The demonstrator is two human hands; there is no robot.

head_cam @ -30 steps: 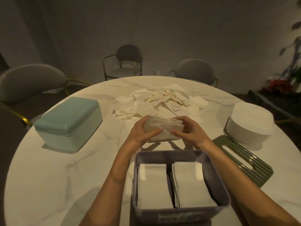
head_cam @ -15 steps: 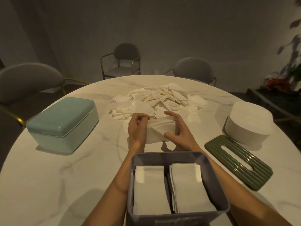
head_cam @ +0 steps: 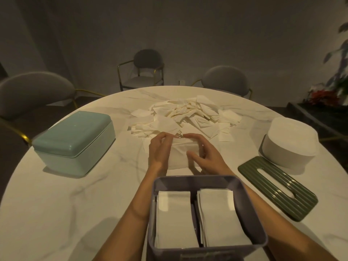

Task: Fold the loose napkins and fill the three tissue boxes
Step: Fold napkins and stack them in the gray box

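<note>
Both hands work one napkin lying on the desk, just beyond the open purple box. The left hand has its fingers curled over the napkin's left edge, its fingertips at the far edge; the right hand arches over the right side with fingers loosely bent, thumb low on the sheet. Whether either grip pinches the paper or only presses it flat, I cannot tell. Held so from both sides, the sheet probably stays square while a crease is set. Its long axis seems to run away from the person, toward the loose pile just beyond. The purple box already holds two folded stacks, close by for loading.
</note>
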